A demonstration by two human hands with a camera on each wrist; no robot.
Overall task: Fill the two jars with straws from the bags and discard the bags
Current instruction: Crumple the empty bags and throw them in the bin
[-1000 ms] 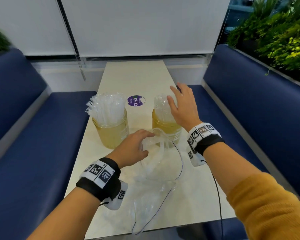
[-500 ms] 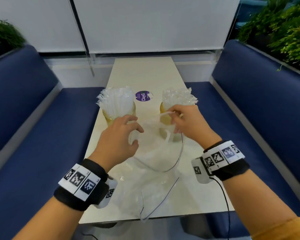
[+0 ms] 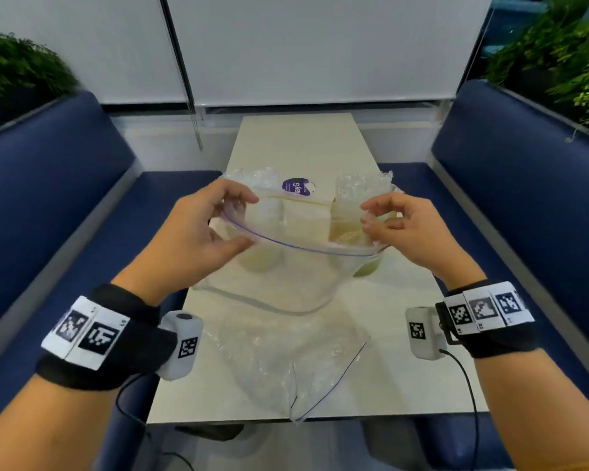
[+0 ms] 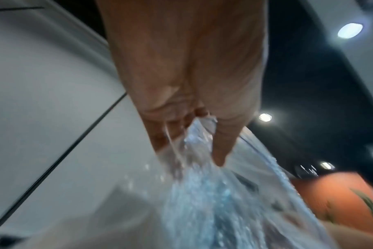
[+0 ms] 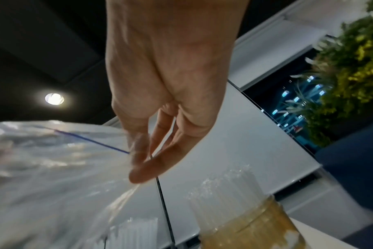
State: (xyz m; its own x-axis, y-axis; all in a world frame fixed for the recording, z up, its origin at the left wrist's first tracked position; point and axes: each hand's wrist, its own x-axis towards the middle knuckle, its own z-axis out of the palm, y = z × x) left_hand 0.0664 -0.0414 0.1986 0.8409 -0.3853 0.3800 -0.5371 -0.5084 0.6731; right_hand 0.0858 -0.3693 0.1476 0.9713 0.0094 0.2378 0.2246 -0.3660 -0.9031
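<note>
Within the last second the empty zip bag (image 3: 286, 253) had been lifted off the table (image 3: 296, 144) and was pinched, stretched between left hand (image 3: 198, 232) and right hand (image 3: 405, 229), before both filled jars (image 5: 251, 224), so discarding was judged next.

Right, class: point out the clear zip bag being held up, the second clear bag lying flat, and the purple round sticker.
clear zip bag (image 3: 286, 287), head view, lower body.
second clear bag (image 3: 286, 362), head view, crumpled middle.
purple round sticker (image 3: 295, 185), head view, centre.

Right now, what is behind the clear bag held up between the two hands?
Through the held bag, pinched by the left hand and right hand, two straw-filled jars and a purple sticker show on the table. The jar bases are blurred by the plastic.
</note>
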